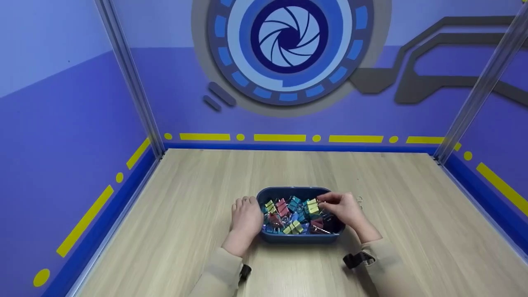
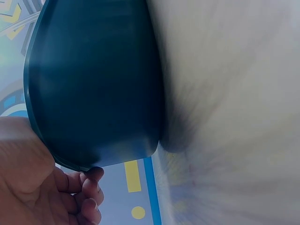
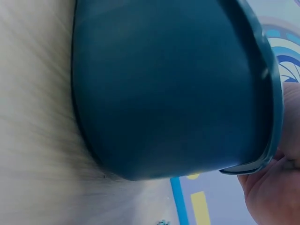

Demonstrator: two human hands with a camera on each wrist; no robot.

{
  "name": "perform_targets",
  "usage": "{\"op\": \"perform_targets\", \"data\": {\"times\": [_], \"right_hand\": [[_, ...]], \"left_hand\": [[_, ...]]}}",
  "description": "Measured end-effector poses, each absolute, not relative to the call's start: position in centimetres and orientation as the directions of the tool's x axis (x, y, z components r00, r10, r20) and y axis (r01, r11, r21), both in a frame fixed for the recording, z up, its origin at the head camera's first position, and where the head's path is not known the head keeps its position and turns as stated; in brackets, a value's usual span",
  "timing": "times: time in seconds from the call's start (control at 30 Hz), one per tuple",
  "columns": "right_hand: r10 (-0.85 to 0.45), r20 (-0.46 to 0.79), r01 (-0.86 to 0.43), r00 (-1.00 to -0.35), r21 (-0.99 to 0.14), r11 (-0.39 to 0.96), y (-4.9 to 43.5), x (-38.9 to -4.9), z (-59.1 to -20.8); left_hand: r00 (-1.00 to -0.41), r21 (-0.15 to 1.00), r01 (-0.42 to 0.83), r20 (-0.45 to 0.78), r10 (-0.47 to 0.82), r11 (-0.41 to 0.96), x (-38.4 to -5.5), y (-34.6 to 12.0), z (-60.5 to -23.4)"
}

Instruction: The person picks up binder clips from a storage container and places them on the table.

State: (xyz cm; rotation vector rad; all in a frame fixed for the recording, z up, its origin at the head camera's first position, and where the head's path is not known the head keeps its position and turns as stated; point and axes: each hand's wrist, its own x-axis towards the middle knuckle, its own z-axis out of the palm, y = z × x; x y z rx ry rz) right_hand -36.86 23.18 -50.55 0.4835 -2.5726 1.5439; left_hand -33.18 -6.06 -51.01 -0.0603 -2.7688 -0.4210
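A dark blue rectangular box (image 1: 299,238) stands on the table, full of binder clips in yellow, pink, teal, blue and dark red. My left hand (image 1: 246,216) holds the box's left rim; in the left wrist view its curled fingers (image 2: 91,192) show at the rim outside the wall, the thumb hidden. Over the right end of the box, my right hand (image 1: 344,208) pinches with thumb and index finger at a binder clip, close beside a yellow binder clip (image 1: 312,206). The fingers partly cover the held clip. In the right wrist view the box wall (image 3: 168,93) hides the fingertips.
Just right of the right hand, small silver wire handles (image 1: 360,201) show on the table, and a small teal clip (image 3: 163,222) appears in the right wrist view. The wooden table (image 1: 198,185) is enclosed by blue panels (image 1: 173,95) at the back and sides.
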Motion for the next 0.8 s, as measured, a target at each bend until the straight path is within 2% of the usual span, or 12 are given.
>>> {"op": "perform_targets", "data": {"times": [0.27, 0.37, 0.6, 0.8], "right_hand": [[-0.064, 0.175, -0.186, -0.983, -0.920, 0.346, 23.3, -37.1, -50.4], [-0.026, 0.180, -0.177, -0.983, -0.914, 0.365, 23.3, -37.1, -50.5], [-0.088, 0.344, -0.326, -0.935, -0.735, 0.595, 22.5, -36.8, -51.0], [-0.069, 0.451, -0.399, -0.890, -0.694, 0.599, 22.1, -36.8, -51.7]], "left_hand": [[-0.940, 0.283, 0.095, 0.342, -0.008, 0.954, -33.1, -6.1, -51.0], [-0.939, 0.282, 0.104, 0.345, 0.000, 0.954, -33.2, -6.2, -51.0], [-0.944, 0.279, 0.106, 0.331, 0.008, 0.954, -33.1, -6.3, -51.0], [-0.952, 0.295, 0.094, 0.306, -0.001, 0.951, -33.2, -6.2, -50.8]]}}
